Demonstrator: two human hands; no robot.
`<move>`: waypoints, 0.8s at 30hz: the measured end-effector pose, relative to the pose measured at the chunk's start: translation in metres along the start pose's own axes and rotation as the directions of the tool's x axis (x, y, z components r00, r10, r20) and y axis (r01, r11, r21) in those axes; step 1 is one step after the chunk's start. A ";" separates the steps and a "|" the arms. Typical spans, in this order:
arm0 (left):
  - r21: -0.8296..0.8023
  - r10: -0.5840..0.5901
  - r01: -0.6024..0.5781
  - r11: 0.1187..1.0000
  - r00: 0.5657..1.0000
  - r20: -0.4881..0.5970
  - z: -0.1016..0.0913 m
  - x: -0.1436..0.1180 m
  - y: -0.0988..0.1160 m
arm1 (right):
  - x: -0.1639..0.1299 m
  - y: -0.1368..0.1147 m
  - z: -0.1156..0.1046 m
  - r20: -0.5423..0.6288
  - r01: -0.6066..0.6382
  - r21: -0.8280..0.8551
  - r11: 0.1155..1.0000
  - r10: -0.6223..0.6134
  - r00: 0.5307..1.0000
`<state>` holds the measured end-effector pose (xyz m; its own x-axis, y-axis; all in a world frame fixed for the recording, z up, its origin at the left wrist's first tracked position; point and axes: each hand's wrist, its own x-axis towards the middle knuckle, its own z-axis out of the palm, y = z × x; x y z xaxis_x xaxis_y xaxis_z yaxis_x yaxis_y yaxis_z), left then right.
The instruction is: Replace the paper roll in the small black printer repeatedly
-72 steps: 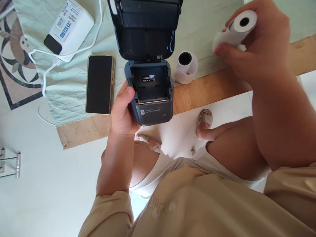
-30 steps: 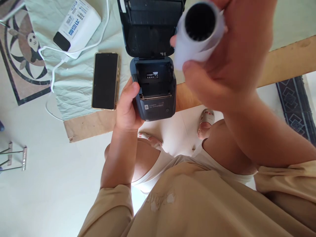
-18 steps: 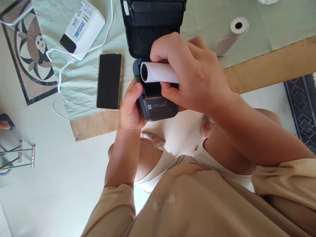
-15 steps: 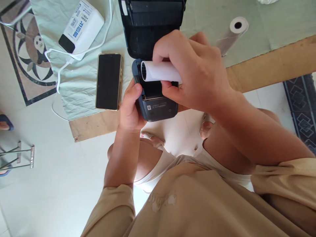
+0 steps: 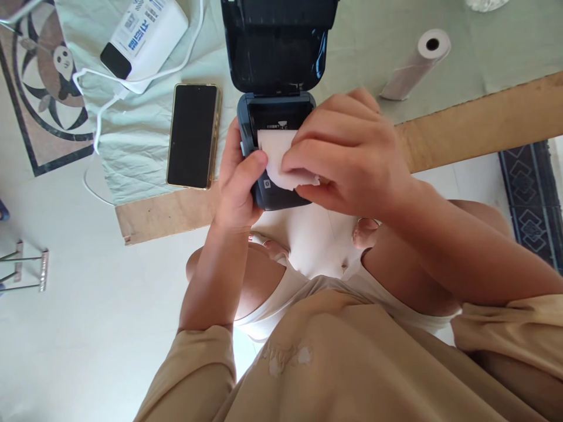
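Observation:
A small dark label printer (image 5: 281, 201) has its black lid (image 5: 277, 58) swung up, away from me. My left hand (image 5: 240, 181) is closed around the printer's left side, the thumb over its rim. White paper (image 5: 277, 158) from a roll lies across the printer's front edge, its torn end hanging toward me. The fingers of my right hand (image 5: 347, 152) pinch this paper from the right and cover part of it. How far the roll sits in the compartment is hidden.
Left of the printer lies a phone (image 5: 193, 136). Beyond it are a white box-shaped device (image 5: 147, 44) and a white cable (image 5: 99, 123). Another paper roll (image 5: 416, 64) stands on the cloth at the right. The table's bare wooden edge (image 5: 162, 221) runs along the near side.
My right hand has lowered the paper roll into the printer and now grips its loose end, drawn toward me over the front. My left hand keeps its hold.

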<state>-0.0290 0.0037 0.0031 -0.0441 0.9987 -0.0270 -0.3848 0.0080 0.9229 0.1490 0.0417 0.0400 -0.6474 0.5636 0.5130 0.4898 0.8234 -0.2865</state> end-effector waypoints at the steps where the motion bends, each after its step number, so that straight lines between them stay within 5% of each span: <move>1: -0.006 0.013 -0.013 1.000 1.000 0.018 -0.002 0.000 -0.002 | -0.002 0.000 0.000 -0.017 0.046 0.009 0.999 -0.045 0.999; 5: -0.013 0.057 -0.057 0.998 0.997 0.052 -0.009 0.002 -0.009 | -0.005 0.008 -0.004 -0.200 0.106 0.172 0.979 -0.071 0.977; 8: 0.012 0.067 -0.068 0.998 0.996 0.053 -0.009 0.002 -0.011 | 0.000 0.019 -0.007 -0.271 -0.082 0.323 0.943 0.175 0.947; 11: 0.045 0.059 -0.061 0.997 0.998 0.036 -0.007 0.001 -0.009 | 0.006 0.028 -0.004 -0.210 -0.210 0.561 0.801 0.383 0.900; 14: 0.060 0.039 -0.040 0.997 0.999 0.022 -0.006 0.000 -0.009 | 0.009 0.031 0.003 -0.253 -0.072 0.726 0.684 0.362 0.897; 21: 0.040 0.080 -0.083 0.996 0.994 0.073 -0.013 -0.001 -0.012 | 0.005 0.034 0.007 -0.112 -0.066 0.683 0.728 0.193 0.975; 24: 0.037 0.069 -0.073 0.997 0.994 0.089 -0.010 -0.001 -0.010 | 0.001 0.039 0.011 -0.019 -0.139 0.707 0.694 0.215 0.976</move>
<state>-0.0348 0.0018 -0.0099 0.0113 0.9974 0.0712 -0.3466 -0.0629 0.9359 0.1607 0.0749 0.0202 -0.5156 0.7261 0.4548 0.0169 0.5394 -0.8419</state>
